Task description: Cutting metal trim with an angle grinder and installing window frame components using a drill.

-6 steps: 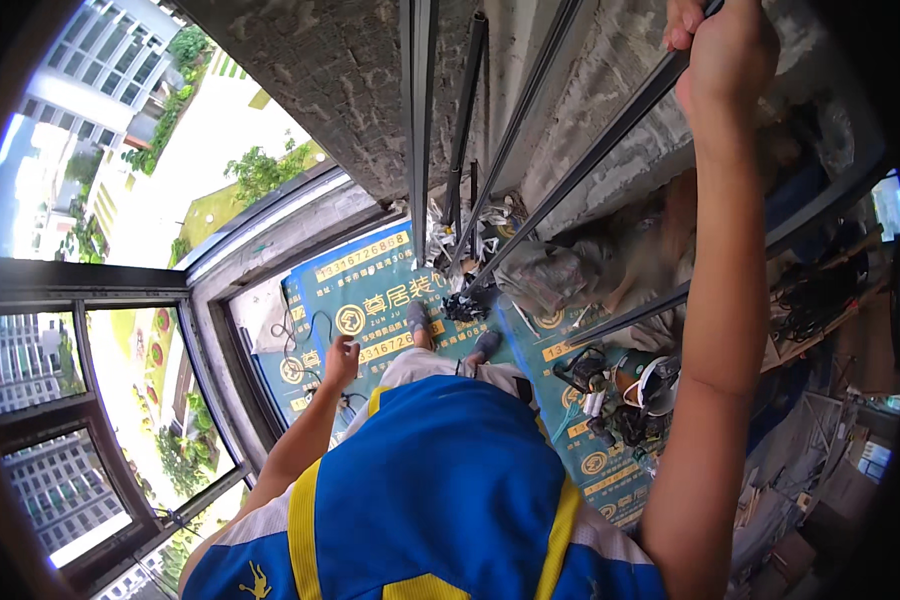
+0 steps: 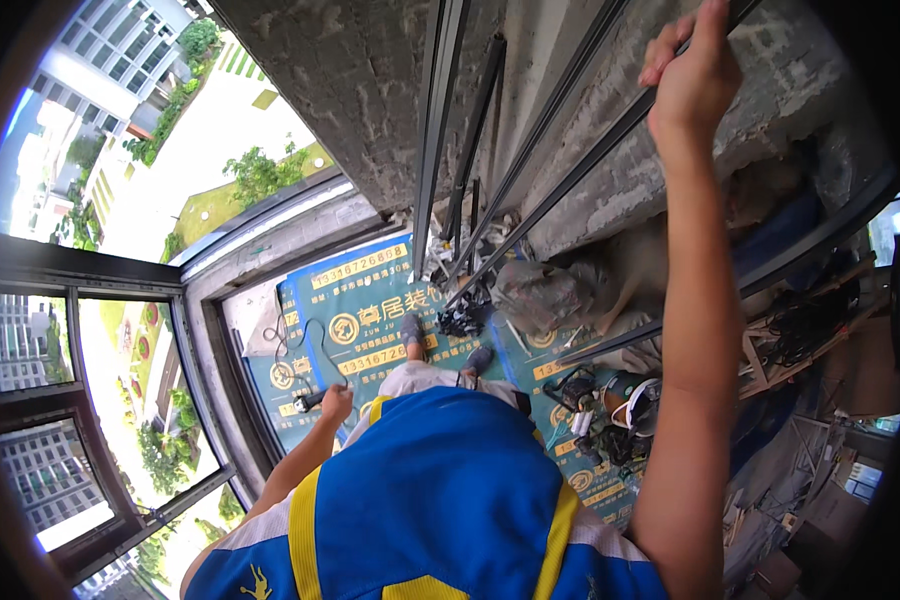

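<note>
My right hand point(image 2: 698, 85), raised at the upper right, is closed around a long dark metal strip point(image 2: 580, 172) that slants down to the floor. More dark strips point(image 2: 438, 120) lean upright beside it against the rough wall. My left hand point(image 2: 337, 402) is low at the left with its fingers curled. Against it shows a small dark object point(image 2: 310, 402) with a pale end, near a black cable point(image 2: 320, 340); whether the hand grips it is unclear. Scraps and offcuts point(image 2: 462, 315) lie around the strips' lower ends, ahead of my feet.
Window frames point(image 2: 80, 280) stand along the left. Green printed sheeting point(image 2: 380, 320) covers the floor. At the right are a crumpled grey bag point(image 2: 545, 295), a bucket point(image 2: 630, 402) with tools beside it, another long dark strip point(image 2: 740, 285) and a wooden rack point(image 2: 800, 345).
My left hand has dropped lower, toward my body, and its fingers are more curled. My right hand has shifted slightly down and left, still on the strip. The whole view has turned a little.
</note>
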`<state>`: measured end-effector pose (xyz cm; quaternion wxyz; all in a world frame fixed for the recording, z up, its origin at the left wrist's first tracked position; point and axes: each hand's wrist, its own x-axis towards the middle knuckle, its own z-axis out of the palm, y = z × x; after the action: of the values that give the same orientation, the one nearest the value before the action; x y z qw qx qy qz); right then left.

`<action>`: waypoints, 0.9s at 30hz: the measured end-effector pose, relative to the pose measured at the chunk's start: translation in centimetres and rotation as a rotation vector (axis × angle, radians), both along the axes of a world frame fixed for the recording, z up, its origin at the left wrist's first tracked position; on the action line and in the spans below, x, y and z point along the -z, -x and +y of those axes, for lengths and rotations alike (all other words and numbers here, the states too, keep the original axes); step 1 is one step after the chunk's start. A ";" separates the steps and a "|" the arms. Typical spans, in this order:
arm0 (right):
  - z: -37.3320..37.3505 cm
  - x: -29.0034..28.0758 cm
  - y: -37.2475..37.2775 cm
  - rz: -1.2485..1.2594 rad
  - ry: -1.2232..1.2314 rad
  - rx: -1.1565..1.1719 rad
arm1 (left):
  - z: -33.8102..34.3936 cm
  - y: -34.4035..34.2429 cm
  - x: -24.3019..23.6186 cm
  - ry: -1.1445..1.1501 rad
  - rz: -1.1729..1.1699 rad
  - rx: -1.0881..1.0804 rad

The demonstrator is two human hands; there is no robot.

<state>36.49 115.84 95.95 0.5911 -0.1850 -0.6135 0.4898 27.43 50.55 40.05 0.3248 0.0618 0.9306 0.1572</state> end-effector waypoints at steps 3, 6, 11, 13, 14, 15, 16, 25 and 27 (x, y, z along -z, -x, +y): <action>1.7 2.7 0.9 -0.023 0.009 0.089 | 1.1 0.0 1.5 -0.006 -0.076 0.071; 3.6 6.0 3.2 -0.020 0.064 0.083 | 0.2 2.4 3.7 -0.243 -0.125 0.394; 7.0 10.0 1.9 -0.053 0.096 0.144 | 9.5 4.2 1.3 -0.250 -0.352 -0.086; 9.0 10.5 1.8 -0.194 -0.057 0.255 | 12.0 5.2 1.1 -0.301 -0.296 -0.062; 10.5 11.1 1.3 -0.291 -0.189 0.361 | 13.5 5.8 1.0 -0.319 -0.303 -0.040; 11.1 11.0 2.3 -0.354 -0.270 0.426 | 13.9 6.9 1.5 -0.341 -0.286 -0.049; 11.7 11.0 3.1 -0.338 -0.287 0.417 | 14.0 7.8 2.7 -0.322 -0.229 -0.022; 13.7 12.2 4.8 -0.422 -0.198 0.346 | 13.1 7.1 3.6 -0.238 -0.204 -0.009; 14.5 12.2 3.1 -0.417 -0.188 0.353 | 13.2 7.2 2.8 -0.200 -0.261 -0.001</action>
<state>33.35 130.30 83.75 0.5429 -0.3300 -0.7229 0.2717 20.25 63.71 37.27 0.4349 0.0726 0.8603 0.2558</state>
